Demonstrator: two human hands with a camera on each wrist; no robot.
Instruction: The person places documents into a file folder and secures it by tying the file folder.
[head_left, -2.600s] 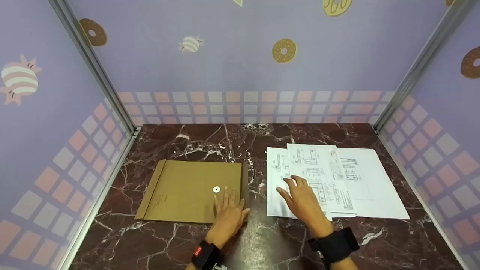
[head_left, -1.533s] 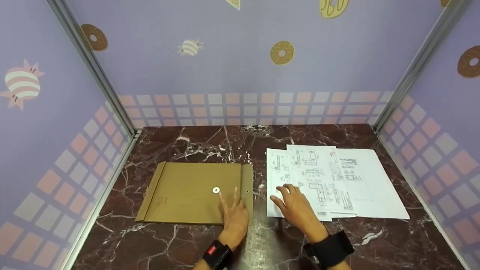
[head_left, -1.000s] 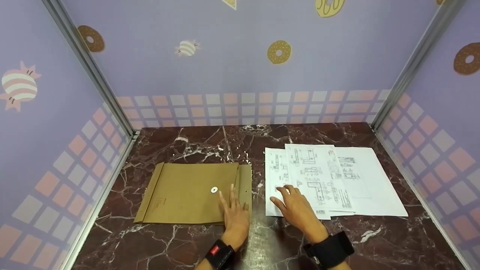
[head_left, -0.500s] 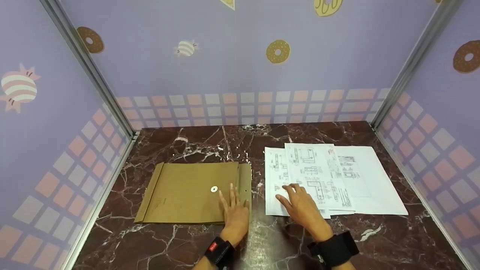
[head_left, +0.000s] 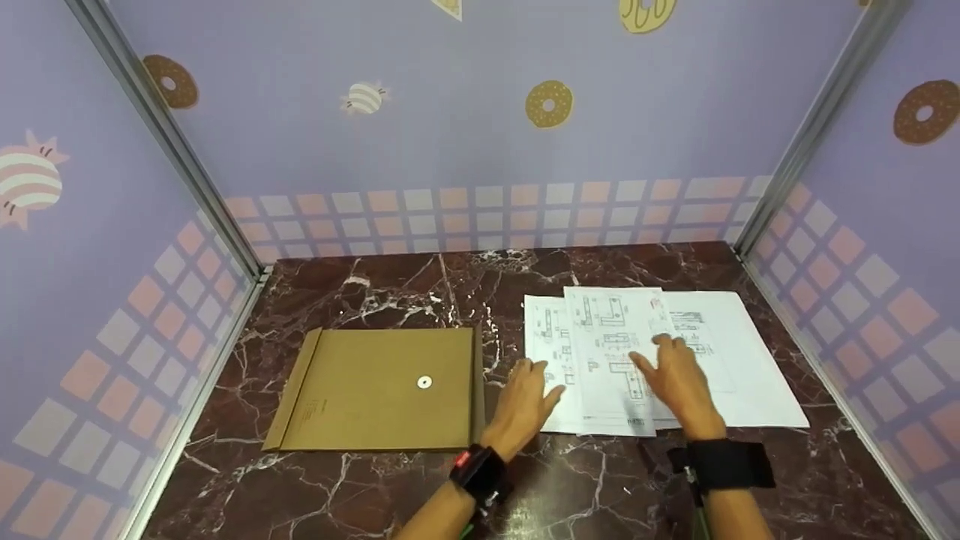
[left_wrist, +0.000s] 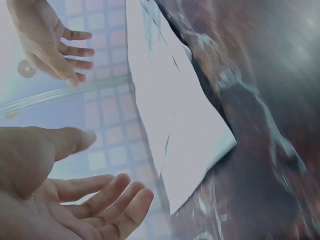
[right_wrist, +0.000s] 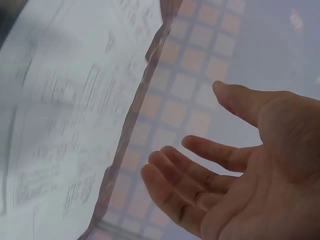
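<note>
Several white sheets of paper (head_left: 600, 322) with printed technical drawings lie overlapping on the right of the table. My left hand (head_left: 521, 401) hovers at the left edge of the sheets, fingers relaxed and holding nothing. Above the right part of the papers is my right hand (head_left: 679, 382), fingers loosely bent and apart from the sheets (right_wrist: 60, 125) in the right wrist view. A brown paper document envelope (head_left: 375, 390) with a white round button (head_left: 424, 382) lies flat on the left, its right flap (head_left: 478, 375) raised a little.
The dark red marble table (head_left: 390, 495) is bounded by a purple patterned back wall (head_left: 450, 135) and side walls. Metal posts (head_left: 810, 142) stand at the back corners. Each wrist wears a black strap (head_left: 727, 465).
My left hand has left the envelope's right edge and moved right to the papers. The envelope's right flap has risen. My right hand has lifted and shifted right over the sheets.
</note>
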